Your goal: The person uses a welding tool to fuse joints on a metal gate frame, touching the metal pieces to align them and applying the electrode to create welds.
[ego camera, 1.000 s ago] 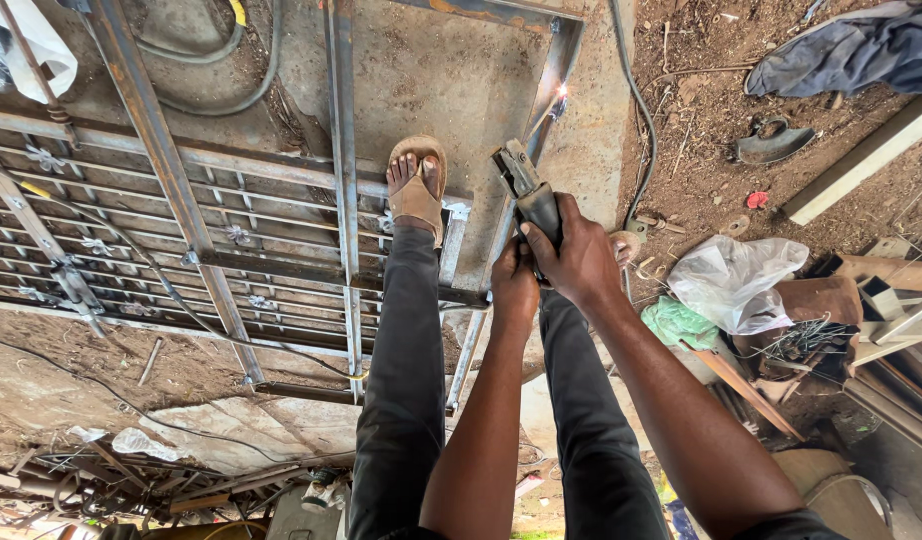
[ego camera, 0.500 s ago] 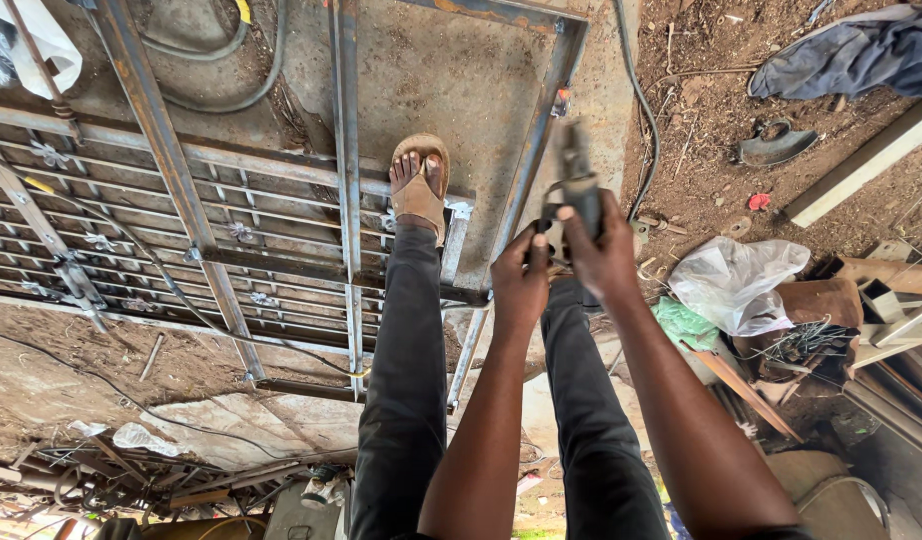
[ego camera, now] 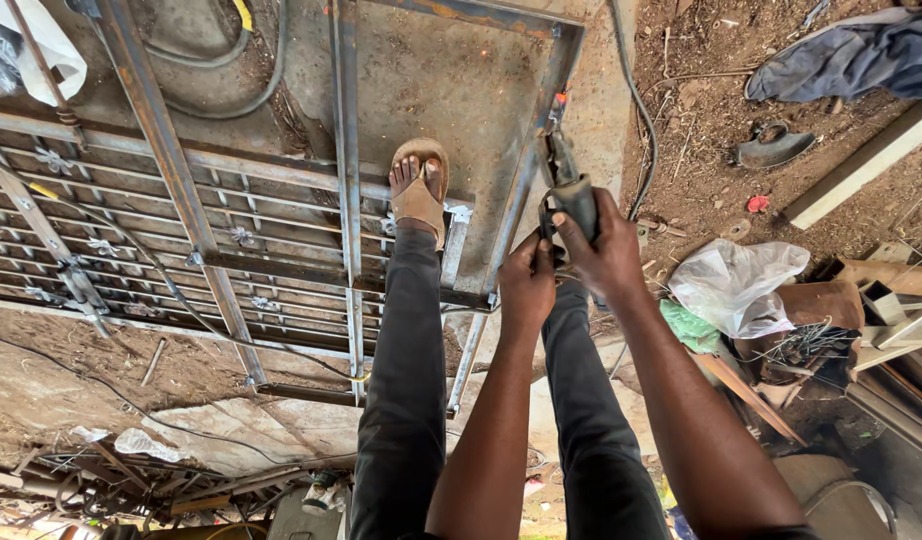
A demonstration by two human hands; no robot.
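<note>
Since the shot a sec ago, when the tool sat tilted w/ its nose up-right and a bright spark at the tip, I see the electrode holder (ego camera: 569, 195) brought more upright and closer to centre, both hands bunched on it. Only a small red-orange glow (ego camera: 559, 98) shows now on the frame's right bar, no bright flash. My read: the arc is off for the moment and the tip is being re-set on the joint, so work on that spot looks paused, not finished.

Right hand (ego camera: 609, 255) is wrapped shut round the holder's dark handle, fingers over the top. Left hand (ego camera: 527, 285) is closed too, pressed against the handle's lower left side, steadying it; can't tell how much of the grip it really takes.

Holder sits directly above both hands, nose pointing up-frame toward the glow, lying along the right bar of the steel gate frame (ego camera: 346, 180). Tip is near that bar; whether it's touching I can't tell. Cable (ego camera: 643, 130) runs just right of it.

Left foot in a tan sandal (ego camera: 419, 190) stands on the frame, left of the tool and apart from it. Clear plastic bag (ego camera: 736, 285) and scrap lie on the dirt to the right.
</note>
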